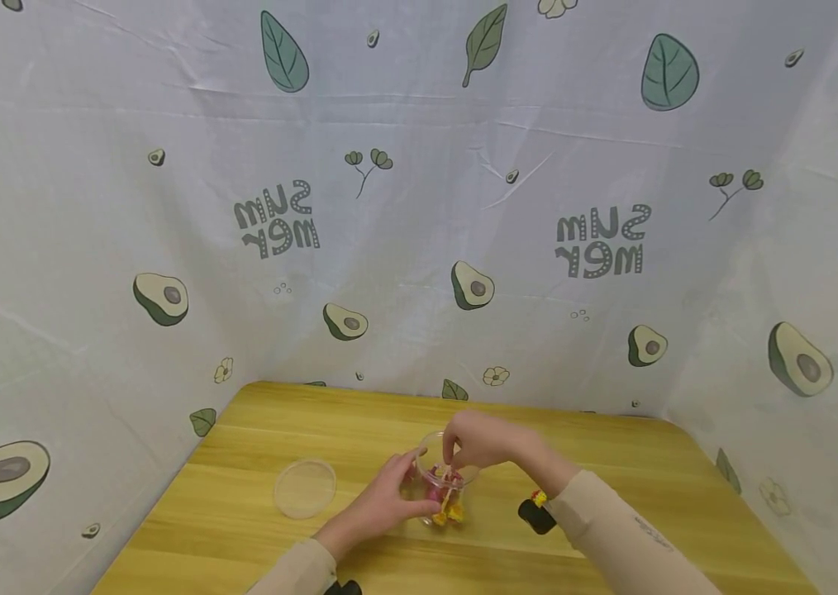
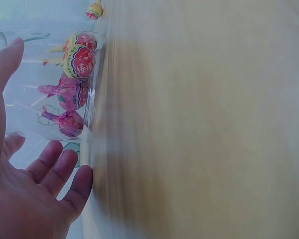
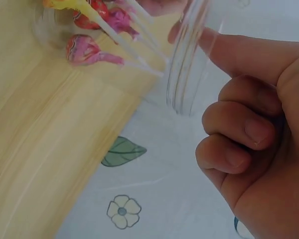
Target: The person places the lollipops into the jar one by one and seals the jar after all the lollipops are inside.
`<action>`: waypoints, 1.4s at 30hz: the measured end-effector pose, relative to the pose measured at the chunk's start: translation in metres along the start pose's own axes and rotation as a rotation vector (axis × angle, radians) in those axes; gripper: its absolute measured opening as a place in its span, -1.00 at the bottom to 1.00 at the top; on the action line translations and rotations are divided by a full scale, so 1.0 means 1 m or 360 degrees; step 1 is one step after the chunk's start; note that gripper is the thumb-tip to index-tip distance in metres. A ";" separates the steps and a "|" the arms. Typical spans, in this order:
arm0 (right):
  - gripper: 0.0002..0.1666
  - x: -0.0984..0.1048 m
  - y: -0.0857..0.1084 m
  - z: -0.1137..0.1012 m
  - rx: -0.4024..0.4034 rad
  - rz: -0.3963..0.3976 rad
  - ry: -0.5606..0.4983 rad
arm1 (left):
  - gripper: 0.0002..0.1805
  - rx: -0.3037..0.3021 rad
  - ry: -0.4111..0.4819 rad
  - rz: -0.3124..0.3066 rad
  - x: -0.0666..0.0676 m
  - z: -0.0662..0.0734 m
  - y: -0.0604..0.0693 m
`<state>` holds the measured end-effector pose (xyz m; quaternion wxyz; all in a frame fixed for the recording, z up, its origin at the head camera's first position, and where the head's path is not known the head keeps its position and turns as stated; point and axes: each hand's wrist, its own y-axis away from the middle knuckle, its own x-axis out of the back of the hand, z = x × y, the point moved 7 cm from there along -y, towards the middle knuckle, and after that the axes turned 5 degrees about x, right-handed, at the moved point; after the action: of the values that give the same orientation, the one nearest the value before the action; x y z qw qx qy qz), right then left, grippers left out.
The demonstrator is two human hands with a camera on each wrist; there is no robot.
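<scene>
Pink, yellow lollipops in jar

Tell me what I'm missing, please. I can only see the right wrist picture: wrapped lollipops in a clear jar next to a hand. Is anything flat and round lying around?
Observer: Yes. In the head view a clear round disc, rather like a lid, lies on the table to the left of the jar.
Visitor: Oh! And are all the lollipops inside the jar?
Observer: No. The left wrist view shows a yellow-and-red lollipop outside it, apparently resting on the table.
Visitor: Does that patterned cloth have any writing on it?
Observer: Yes. The head view shows "summer" printed twice on the cloth, with the letters mirrored.
</scene>
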<state>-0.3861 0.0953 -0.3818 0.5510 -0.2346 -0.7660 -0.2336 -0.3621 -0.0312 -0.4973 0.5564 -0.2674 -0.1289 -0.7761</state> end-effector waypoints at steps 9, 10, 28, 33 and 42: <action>-0.88 0.020 0.032 0.015 -0.0013 0.0217 -0.0204 | 0.01 -0.0009 0.0016 0.0000 0.000 0.000 -0.001; -0.89 0.021 0.036 0.017 -0.0015 0.0243 -0.0220 | 0.00 -0.0007 0.0026 -0.0010 -0.001 0.000 -0.001; -0.92 0.006 0.104 0.068 -0.0170 0.0465 -0.0454 | 0.00 0.0001 0.0046 -0.0023 0.003 0.005 0.004; -0.85 -0.003 0.118 0.078 -0.0187 0.0482 -0.0503 | 0.00 0.0002 0.0044 -0.0022 0.002 0.005 0.005; -0.85 -0.017 0.140 0.092 -0.0233 0.0486 -0.0598 | 0.00 -0.0001 0.0049 -0.0034 0.000 0.003 0.003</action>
<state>-0.3626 0.2592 -0.4102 0.4093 -0.4263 -0.7917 -0.1549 -0.3581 -0.0309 -0.4954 0.5499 -0.2541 -0.1230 -0.7861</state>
